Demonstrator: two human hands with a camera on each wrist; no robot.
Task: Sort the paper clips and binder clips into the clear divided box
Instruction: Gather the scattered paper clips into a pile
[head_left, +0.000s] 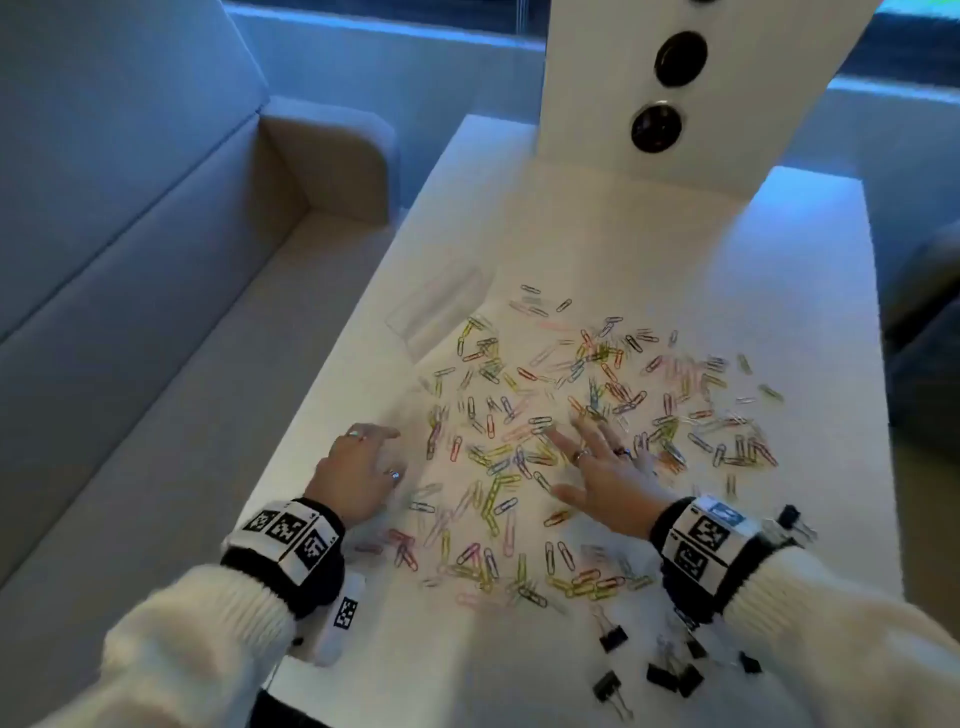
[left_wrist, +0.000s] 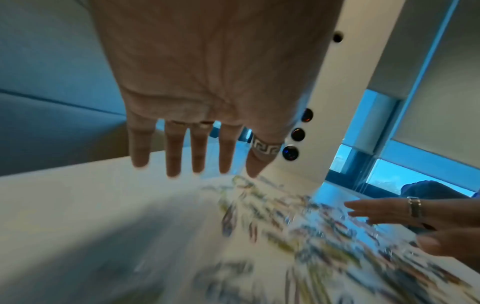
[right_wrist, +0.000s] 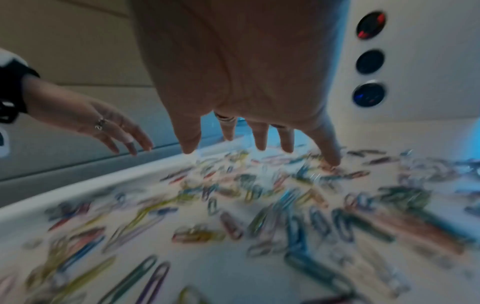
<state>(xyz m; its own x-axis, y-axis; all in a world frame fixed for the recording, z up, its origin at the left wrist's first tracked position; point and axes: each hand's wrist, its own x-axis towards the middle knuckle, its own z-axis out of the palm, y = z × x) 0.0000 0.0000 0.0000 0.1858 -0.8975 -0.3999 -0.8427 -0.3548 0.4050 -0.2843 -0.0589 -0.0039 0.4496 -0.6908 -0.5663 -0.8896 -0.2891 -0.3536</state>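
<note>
Coloured paper clips (head_left: 571, 415) lie scattered in a wide spread over the white table (head_left: 675, 260). The clear divided box (head_left: 439, 306) sits at the pile's far left, faint against the table. Several black binder clips (head_left: 670, 673) lie near the front right edge. My left hand (head_left: 387, 452) hovers flat at the pile's left edge, fingers (left_wrist: 172, 164) straight and spread, holding nothing. My right hand (head_left: 563, 462) is spread over the middle of the clips, fingers (right_wrist: 261, 142) straight, the little finger's tip touching some. The wrist views blur the paper clips (right_wrist: 233, 205).
A white upright panel (head_left: 597, 104) with round black sockets (head_left: 680, 57) rises at the table's far end. A grey sofa (head_left: 130, 260) runs along the left, close to the table's left edge. Bare tabletop lies beyond the pile.
</note>
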